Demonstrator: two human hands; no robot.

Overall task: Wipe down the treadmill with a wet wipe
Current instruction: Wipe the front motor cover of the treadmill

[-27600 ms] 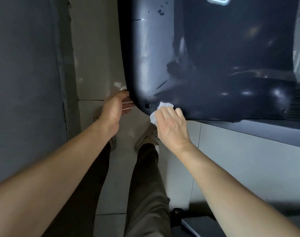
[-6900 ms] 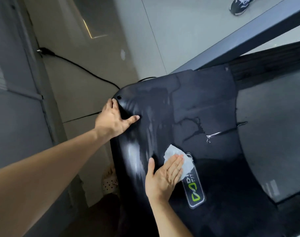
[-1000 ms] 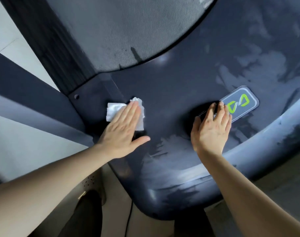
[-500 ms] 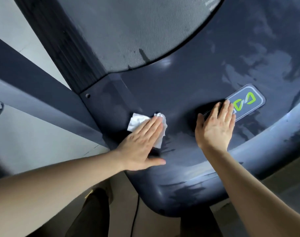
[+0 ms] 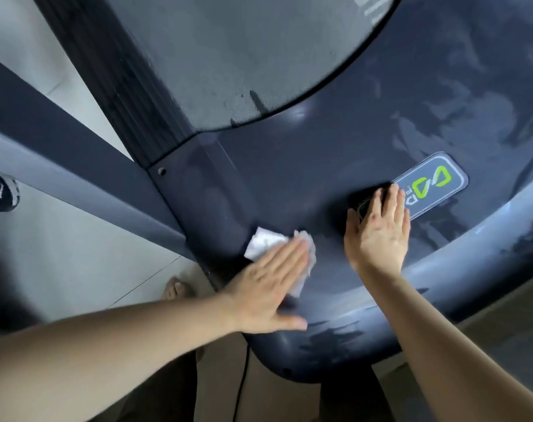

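Observation:
The treadmill's dark motor cover (image 5: 335, 166) fills most of the view, streaked with damp patches. A white wet wipe (image 5: 263, 245) lies crumpled on its left part. My left hand (image 5: 268, 287) presses flat on the wipe with straight fingers, covering most of it. My right hand (image 5: 379, 236) rests flat on the cover, fingertips on the edge of a grey and green logo plate (image 5: 432, 182).
The grey running belt (image 5: 244, 50) curves across the top. A dark upright bar (image 5: 61, 166) runs diagonally at left over a pale tiled floor (image 5: 85, 263). A shoe (image 5: 0, 190) sits at far left. A black cable (image 5: 244, 382) hangs below the cover's front edge.
My left hand has slid the wipe down and to the right across the cover, towards the front edge. My right hand has stayed flat by the logo plate.

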